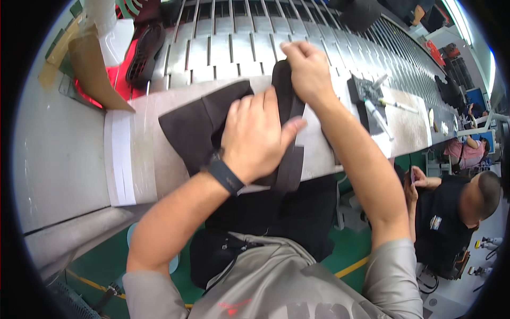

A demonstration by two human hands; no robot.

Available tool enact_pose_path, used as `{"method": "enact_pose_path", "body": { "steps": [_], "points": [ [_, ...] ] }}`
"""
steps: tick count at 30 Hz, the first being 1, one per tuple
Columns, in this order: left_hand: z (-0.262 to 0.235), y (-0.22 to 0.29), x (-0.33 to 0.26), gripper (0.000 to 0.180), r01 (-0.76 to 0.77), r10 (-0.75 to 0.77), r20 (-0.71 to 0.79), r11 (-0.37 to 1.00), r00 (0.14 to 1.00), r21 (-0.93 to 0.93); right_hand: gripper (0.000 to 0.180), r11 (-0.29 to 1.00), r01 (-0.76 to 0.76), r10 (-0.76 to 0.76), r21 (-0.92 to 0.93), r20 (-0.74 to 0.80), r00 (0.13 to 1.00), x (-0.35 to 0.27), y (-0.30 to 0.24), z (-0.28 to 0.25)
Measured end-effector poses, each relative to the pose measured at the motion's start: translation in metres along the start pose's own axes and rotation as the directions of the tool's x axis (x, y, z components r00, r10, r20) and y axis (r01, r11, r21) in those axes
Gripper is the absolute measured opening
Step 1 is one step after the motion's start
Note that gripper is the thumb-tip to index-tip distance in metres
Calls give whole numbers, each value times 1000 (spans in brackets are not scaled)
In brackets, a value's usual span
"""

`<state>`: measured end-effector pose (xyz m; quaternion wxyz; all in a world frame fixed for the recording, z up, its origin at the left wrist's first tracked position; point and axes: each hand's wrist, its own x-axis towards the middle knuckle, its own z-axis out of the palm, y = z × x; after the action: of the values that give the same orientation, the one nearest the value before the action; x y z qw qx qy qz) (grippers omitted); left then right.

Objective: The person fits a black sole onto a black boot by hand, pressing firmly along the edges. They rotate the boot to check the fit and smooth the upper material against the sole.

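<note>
A dark brown boot lies on its side on the pale-covered worktop in front of me. Its soft, wide shaft spreads to the left, and the long foot part runs up and down on the right. Across the middle of it rests my left hand, fingers close together and curled over the material, thumb sticking out to the right. At the far, rounded end of the foot part, my right hand is closed with bent fingers, its side against the boot. What those fingers hold, if anything, is hidden.
Metal slats of a conveyor run behind the worktop. A black shoe sole sits on red material at far left, near a curved brown cardboard piece. Pen-like tools lean on a black block at right. A co-worker is beyond.
</note>
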<state>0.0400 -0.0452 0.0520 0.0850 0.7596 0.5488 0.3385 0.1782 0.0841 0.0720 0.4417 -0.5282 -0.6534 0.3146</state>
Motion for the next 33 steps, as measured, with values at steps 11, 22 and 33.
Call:
{"method": "enact_pose_path", "body": {
  "steps": [11,22,33],
  "points": [
    [-4,-21,-11,36,-23,11,-76,989,997,-149,60,839,-250,519,-484,571,636,-102,-65,-63],
    [-32,-22,2,72,108,-48,199,947,979,-303,39,908,-275,416,-317,583,698,-40,-30,-77],
    [17,13,23,93,16,-21,137,999,990,37,39,879,-75,86,471,-2,996,-14,27,-9]
  ]
}}
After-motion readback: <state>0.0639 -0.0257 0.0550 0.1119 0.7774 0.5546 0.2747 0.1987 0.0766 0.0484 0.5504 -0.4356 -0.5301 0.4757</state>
